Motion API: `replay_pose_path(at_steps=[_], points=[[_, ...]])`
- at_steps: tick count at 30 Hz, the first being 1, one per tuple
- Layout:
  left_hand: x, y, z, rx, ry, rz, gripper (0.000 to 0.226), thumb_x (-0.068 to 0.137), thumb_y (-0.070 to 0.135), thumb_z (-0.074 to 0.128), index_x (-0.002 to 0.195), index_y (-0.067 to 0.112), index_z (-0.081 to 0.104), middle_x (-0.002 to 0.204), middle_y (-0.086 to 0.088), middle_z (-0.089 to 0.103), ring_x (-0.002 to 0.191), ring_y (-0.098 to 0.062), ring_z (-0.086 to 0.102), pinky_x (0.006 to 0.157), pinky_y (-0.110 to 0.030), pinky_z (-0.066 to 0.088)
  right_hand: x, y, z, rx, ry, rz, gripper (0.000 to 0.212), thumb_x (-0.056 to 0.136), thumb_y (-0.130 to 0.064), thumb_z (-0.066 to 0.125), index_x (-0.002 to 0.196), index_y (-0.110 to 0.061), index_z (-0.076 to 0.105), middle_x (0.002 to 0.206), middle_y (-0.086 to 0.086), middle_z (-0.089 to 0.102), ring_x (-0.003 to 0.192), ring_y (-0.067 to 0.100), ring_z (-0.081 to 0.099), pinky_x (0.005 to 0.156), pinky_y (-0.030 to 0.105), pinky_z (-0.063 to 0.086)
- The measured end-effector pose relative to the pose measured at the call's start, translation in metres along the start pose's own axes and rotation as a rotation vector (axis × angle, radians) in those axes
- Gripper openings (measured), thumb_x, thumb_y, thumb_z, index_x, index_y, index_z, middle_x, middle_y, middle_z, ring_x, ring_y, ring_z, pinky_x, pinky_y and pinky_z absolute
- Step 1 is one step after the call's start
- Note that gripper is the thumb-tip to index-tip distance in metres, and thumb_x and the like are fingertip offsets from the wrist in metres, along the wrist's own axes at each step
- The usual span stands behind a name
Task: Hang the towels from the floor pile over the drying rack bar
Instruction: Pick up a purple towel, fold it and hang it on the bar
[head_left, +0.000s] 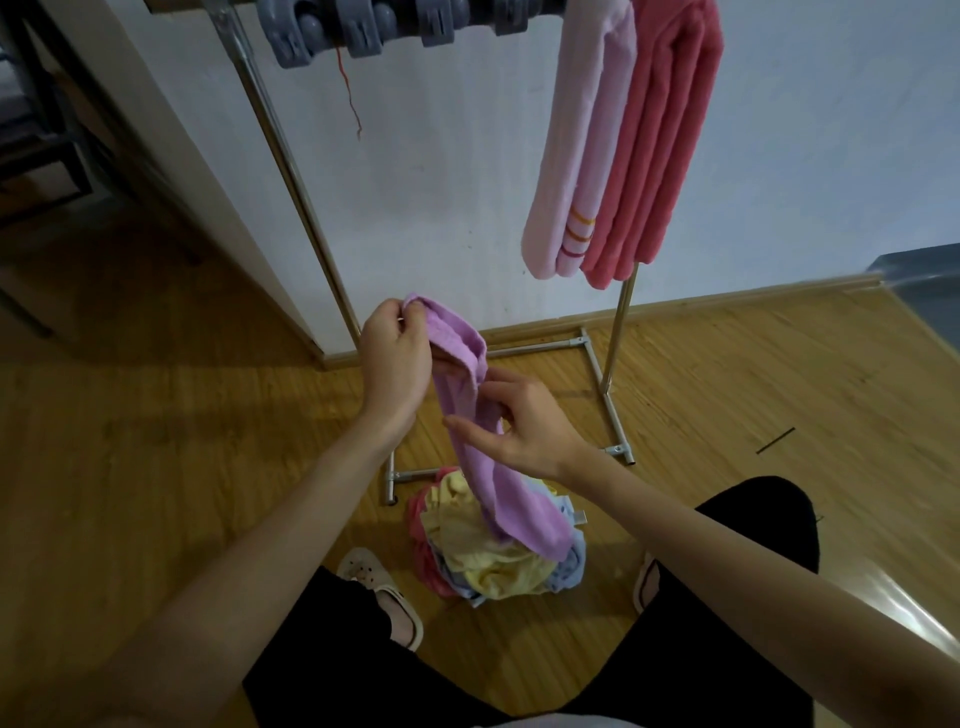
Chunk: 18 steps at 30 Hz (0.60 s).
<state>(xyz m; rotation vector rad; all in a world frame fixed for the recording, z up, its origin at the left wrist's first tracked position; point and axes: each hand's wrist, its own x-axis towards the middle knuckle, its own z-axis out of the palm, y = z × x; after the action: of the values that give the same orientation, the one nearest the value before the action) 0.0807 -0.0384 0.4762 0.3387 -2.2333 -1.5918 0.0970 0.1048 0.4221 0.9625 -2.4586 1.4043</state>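
A purple towel (511, 506) hangs lengthwise between my hands, above the floor pile (488, 561) of yellow, pink and blue towels. My left hand (395, 358) pinches the towel's top corner. My right hand (524, 423) grips the towel lower down with thumb and forefinger, the other fingers spread. The towel's lower end rests on the pile. The drying rack (291, 171) stands against the wall; its bar runs along the top edge of the frame. A pale pink towel (582, 156) and a coral towel (660, 145) hang over the bar at the right.
Grey clothes pegs (363, 26) are clipped on the bar at the upper left, with a red thread dangling. The rack's base tubes (597, 374) lie on the wooden floor behind the pile. My feet in slippers (384, 592) flank the pile. A dark chair stands far left.
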Motion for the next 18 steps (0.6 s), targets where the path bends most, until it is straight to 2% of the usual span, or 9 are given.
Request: replay_pose_path(at_steps=[3,5,7,9,11,13,15,18], points=[[0.005,-0.002,-0.002,0.006,0.010,-0.006,0.026,0.091,0.032,0.041,0.079,0.017,0.059,0.086,-0.019,0.064,0.082,-0.034,0.064,0.070,-0.058,0.053,-0.001,0.003,-0.001,-0.026,0.025,0.006,0.029,0.089,-0.019,0.057,0.062,-0.010,0.052,0.066,-0.005,0.045,0.055,0.010,0.039,0.051,0.023,0.032],[0.009,-0.006,-0.006,0.035,0.021,-0.015,0.027,0.096,0.027,0.041,0.084,0.012,0.060,0.085,-0.018,0.063,0.082,-0.034,0.064,0.070,-0.058,0.054,-0.001,0.009,-0.006,-0.085,0.021,0.019,0.026,0.090,-0.014,0.056,0.066,-0.006,0.055,0.067,-0.005,0.043,0.055,0.009,0.037,0.052,0.024,0.032],[0.012,-0.012,-0.013,0.054,0.005,-0.039,0.027,0.100,0.023,0.041,0.092,0.006,0.060,0.084,-0.016,0.064,0.074,-0.029,0.067,0.066,-0.049,0.058,0.000,0.015,-0.016,-0.134,0.005,0.019,0.021,0.091,-0.012,0.055,0.071,-0.004,0.059,0.069,-0.003,0.044,0.057,0.012,0.040,0.053,0.029,0.037],[0.012,-0.019,-0.020,0.090,-0.043,-0.061,0.027,0.101,0.019,0.042,0.095,0.001,0.060,0.074,-0.012,0.066,0.058,-0.021,0.069,0.054,-0.035,0.059,0.002,0.019,-0.030,-0.174,-0.013,-0.005,0.020,0.092,-0.013,0.053,0.073,-0.007,0.057,0.072,-0.003,0.045,0.060,0.015,0.044,0.054,0.034,0.041],[0.012,-0.030,-0.027,0.255,-0.058,-0.044,0.023,0.098,0.019,0.050,0.092,0.002,0.065,0.065,-0.007,0.066,0.050,-0.016,0.067,0.051,-0.032,0.059,0.007,0.020,-0.045,-0.222,-0.045,-0.039,0.019,0.093,-0.017,0.051,0.078,-0.009,0.058,0.075,-0.004,0.045,0.064,0.014,0.045,0.057,0.034,0.043],[0.015,-0.039,-0.035,0.487,-0.037,0.016,0.017,0.089,0.025,0.063,0.081,0.010,0.066,0.062,0.000,0.065,0.053,-0.013,0.066,0.052,-0.030,0.058,0.011,0.020,-0.058,-0.265,-0.091,-0.066,0.019,0.094,-0.020,0.051,0.080,-0.009,0.059,0.077,-0.004,0.046,0.066,0.012,0.044,0.059,0.032,0.042],[0.018,-0.042,-0.038,0.659,-0.079,0.090,0.013,0.081,0.028,0.071,0.079,0.016,0.066,0.068,0.004,0.065,0.063,-0.010,0.063,0.055,-0.026,0.054,0.017,0.021,-0.069,-0.304,-0.147,-0.085,0.018,0.095,-0.018,0.053,0.081,-0.008,0.060,0.078,-0.003,0.047,0.066,0.010,0.042,0.060,0.030,0.041],[0.025,-0.030,-0.034,0.652,-0.154,0.212,0.007,0.078,0.017,0.074,0.085,0.017,0.071,0.075,0.004,0.067,0.067,-0.006,0.062,0.058,-0.019,0.052,0.027,0.023,-0.082,-0.354,-0.170,-0.093,0.015,0.094,-0.017,0.056,0.084,-0.006,0.061,0.080,-0.004,0.047,0.067,0.008,0.041,0.063,0.025,0.037]])
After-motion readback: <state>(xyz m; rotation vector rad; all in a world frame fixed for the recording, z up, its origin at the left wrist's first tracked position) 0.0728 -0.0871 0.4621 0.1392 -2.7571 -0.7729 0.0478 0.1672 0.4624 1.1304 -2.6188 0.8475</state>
